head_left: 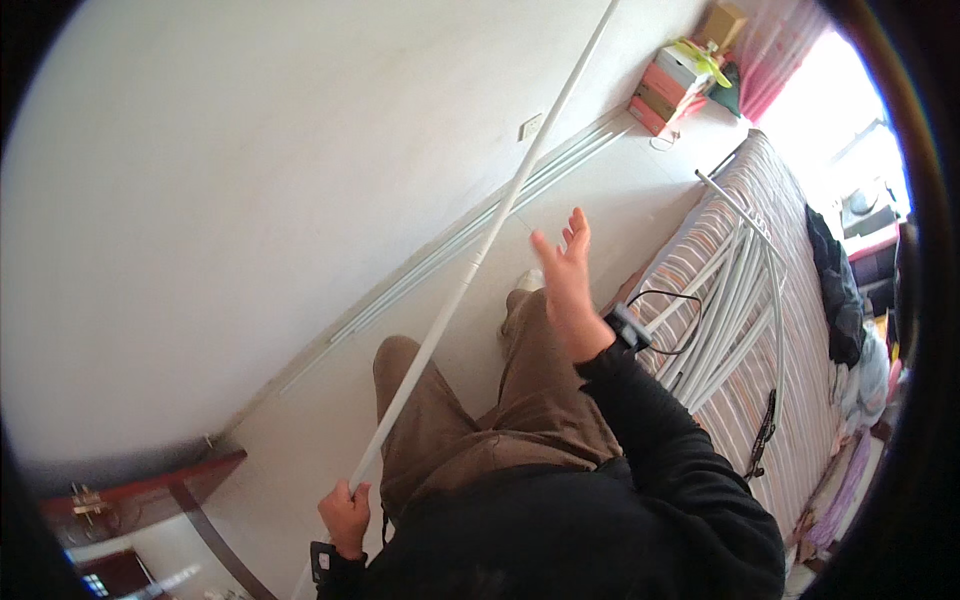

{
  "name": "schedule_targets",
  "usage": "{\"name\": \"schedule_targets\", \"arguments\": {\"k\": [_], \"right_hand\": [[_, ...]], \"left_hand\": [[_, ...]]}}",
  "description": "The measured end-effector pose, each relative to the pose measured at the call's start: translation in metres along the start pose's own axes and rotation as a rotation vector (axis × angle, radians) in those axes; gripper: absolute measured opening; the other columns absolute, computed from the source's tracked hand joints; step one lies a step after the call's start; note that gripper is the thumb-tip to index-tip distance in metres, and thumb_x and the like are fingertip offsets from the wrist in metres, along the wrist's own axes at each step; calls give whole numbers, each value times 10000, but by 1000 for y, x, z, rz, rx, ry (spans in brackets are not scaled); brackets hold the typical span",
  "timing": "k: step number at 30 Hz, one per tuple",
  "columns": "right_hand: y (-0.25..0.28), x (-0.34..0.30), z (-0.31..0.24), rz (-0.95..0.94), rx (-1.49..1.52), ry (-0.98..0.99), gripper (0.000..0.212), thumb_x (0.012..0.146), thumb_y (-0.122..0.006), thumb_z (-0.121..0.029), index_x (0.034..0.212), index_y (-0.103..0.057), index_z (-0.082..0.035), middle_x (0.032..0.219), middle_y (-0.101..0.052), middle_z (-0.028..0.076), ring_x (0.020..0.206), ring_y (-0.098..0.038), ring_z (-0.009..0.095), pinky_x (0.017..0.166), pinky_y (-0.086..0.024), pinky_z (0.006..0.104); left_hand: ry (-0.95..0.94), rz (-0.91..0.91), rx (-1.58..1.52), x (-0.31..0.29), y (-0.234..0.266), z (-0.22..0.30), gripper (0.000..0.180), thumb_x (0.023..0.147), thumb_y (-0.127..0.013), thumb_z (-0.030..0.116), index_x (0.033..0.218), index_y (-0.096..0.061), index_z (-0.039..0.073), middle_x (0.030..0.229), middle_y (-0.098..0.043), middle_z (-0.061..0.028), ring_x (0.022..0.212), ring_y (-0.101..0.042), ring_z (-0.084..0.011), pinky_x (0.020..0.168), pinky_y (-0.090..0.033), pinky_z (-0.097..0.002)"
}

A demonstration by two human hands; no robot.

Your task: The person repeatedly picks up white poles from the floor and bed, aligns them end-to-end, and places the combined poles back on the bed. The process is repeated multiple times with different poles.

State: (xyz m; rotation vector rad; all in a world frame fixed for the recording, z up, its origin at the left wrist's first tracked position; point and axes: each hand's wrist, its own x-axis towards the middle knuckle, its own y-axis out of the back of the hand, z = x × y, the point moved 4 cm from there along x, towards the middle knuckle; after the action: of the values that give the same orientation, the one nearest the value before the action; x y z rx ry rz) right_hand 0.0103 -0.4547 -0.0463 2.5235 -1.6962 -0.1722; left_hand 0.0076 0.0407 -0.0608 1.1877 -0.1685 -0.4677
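Note:
A long white pole (470, 270) slants across the view, from low on the left up past the top edge. My left hand (345, 515) is closed around its lower part, beside my left thigh. My right hand (567, 280) is raised above my knee, its fingers and thumb apart, holding nothing and clear of the pole. A dark device (628, 327) with a looped black cable is strapped to my right wrist. On the striped bed (800, 430) to the right lies a bundle of white tubes (715, 320), with a grey cross tube (745, 212) at its far end.
Several long pale tubes (430, 258) lie on the floor along the white wall (250, 180). Stacked boxes (665, 95) stand in the far corner near a pink curtain (785, 50). A dark red wooden table (205, 470) sits at lower left. Dark clothing (835, 290) lies along the bed's far side.

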Motion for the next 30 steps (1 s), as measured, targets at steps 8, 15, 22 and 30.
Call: {"name": "schedule_targets", "arguments": {"k": [8,15,22,30], "right_hand": [[18,22,-81,-734,1092,-302,423,1048,-388,-333,1261,-478,22,1214,-581,165,1146,-550,295,1079,-413,430],[24,29,-82,-256,1013,-509,396,1061,-324,-372,1168,-487,-27,1022,-510,74,983,-512,217,925,-463,431],[28,34,-84,-211,1157,-366,435,1060,-281,-428,989,-483,-50,732,-412,13,599,-373,139,518,-360,271],[26,24,-103,-176,1150,-365,491,1034,-284,-524,797,-421,-117,585,-292,-37,463,-222,87,398,-197,245]], "left_hand": [[-49,-19,-12,-46,7,-31,407,901,-628,405,767,-535,32,587,-549,-169,567,-579,-403,496,-427,-457],[-65,5,138,-75,15,-37,343,876,-656,391,827,-577,61,628,-562,-126,599,-586,-353,520,-439,-450],[-196,377,194,-57,20,-4,288,873,-659,328,957,-601,59,796,-575,-113,699,-566,-322,574,-430,-421],[-112,174,104,-27,28,9,425,857,-682,449,766,-541,58,696,-560,-114,620,-550,-327,542,-406,-417]]}}
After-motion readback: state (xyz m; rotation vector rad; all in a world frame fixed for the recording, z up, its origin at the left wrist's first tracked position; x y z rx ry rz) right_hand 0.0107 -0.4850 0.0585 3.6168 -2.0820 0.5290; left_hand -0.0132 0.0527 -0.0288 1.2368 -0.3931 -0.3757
